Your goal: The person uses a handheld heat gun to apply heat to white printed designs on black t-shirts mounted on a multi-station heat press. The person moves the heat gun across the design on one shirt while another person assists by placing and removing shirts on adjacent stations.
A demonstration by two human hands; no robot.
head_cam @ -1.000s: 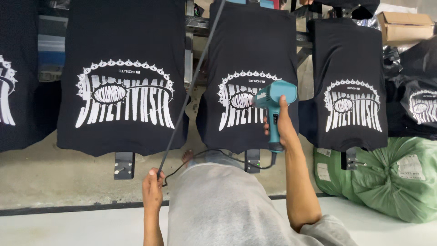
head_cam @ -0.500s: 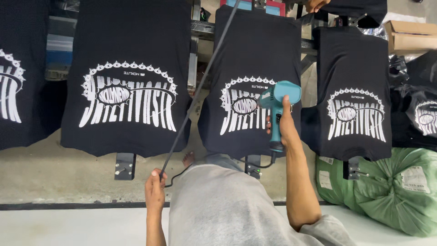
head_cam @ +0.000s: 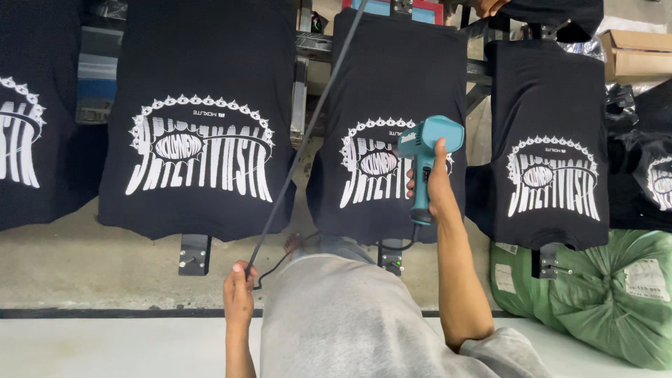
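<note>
Fingers of the right hand (head_cam: 437, 185) wrap tight around a blue heat gun (head_cam: 425, 150) over the middle black shirt (head_cam: 392, 91). The left hand (head_cam: 239, 294) pinches a black cord (head_cam: 301, 147).

Heat gun (head_cam: 428, 150) slightly rightward over middle shirt (head_cam: 392, 105).

Green sack (head_cam: 602, 301) at right, cardboard box (head_cam: 633, 56) above it

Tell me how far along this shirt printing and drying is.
Done: every black shirt in view already carries its white print, like the left shirt. In hand: the right hand aims the teal heat gun at the middle shirt, while the left hand holds the black cord. Left: which prints are dry cannot be told.
</note>
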